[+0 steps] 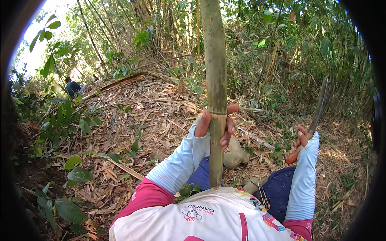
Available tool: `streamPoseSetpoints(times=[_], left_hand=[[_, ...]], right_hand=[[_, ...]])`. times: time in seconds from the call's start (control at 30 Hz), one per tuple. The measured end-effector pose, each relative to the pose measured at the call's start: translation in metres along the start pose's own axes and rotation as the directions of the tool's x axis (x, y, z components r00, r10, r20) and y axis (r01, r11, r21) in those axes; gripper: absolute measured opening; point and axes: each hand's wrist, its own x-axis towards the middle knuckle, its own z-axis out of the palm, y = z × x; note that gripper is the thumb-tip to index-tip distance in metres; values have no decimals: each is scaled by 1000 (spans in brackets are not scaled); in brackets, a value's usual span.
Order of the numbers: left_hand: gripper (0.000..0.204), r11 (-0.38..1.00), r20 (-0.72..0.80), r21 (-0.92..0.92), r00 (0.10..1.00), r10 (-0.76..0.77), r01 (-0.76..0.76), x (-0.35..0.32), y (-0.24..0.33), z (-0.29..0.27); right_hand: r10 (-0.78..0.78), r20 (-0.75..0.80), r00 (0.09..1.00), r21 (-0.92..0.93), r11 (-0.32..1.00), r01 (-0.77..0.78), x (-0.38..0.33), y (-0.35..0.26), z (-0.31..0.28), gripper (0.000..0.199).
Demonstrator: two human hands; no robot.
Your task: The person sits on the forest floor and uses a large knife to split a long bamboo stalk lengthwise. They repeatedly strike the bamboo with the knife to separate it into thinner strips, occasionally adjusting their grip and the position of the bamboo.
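Landmark: the bamboo pole [216,80], a thick green-brown stem standing almost upright in the middle of the view, its top running out of the upper edge and its lower end close against the person's white shirt [209,217].
Far left of the pole: leafy green shrubs [64,116] on a shaded bank; further up the slope, a second person [72,87] in a dark top sits or crouches among the leaves, well apart from the pole.
Ground left of the pole: a thick layer of dry bamboo leaves [132,116] and fallen stalks, sunlit.
Left hand [215,124]: wrapped around the pole at a joint where its colour changes from green to paler tan; thumb on the left side, fingers curled round the right side, so this grip is closed on the pole. The pale blue sleeve [181,160] leads down from it.
Just right of the pole, low: the person's boots [235,154], tan and muddy, resting on the leaf litter beyond dark blue trousers [277,188].
Right hand [301,142]: well to the right of the pole, closed around the reddish handle of a long knife [319,106]; the dull blade points up and slightly right, away from the pole and not touching it.
Behind the pole: dense standing bamboo [177,24] and green undergrowth.
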Motion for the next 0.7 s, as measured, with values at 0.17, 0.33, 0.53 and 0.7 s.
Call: streamPoseSetpoints(times=[0.17,0.33,0.53,0.7], left_hand=[[96,1000,-20,0,1000,-3,3,-2,0,1],[96,999,-64,35,998,-21,23,-5,0,3],[58,896,-375,431,924,72,105,0,4,14],[30,587,-432,745,900,65,316,-11,-37,-28]], right_hand=[[21,29,999,11,1000,-21,-7,-10,6,62],[6,36,999,32,999,-7,-3,-3,4,67],[-6,59,998,19,1000,5,-6,-6,5,48],[26,0,1000,35,999,-26,-1,-1,1,74]])
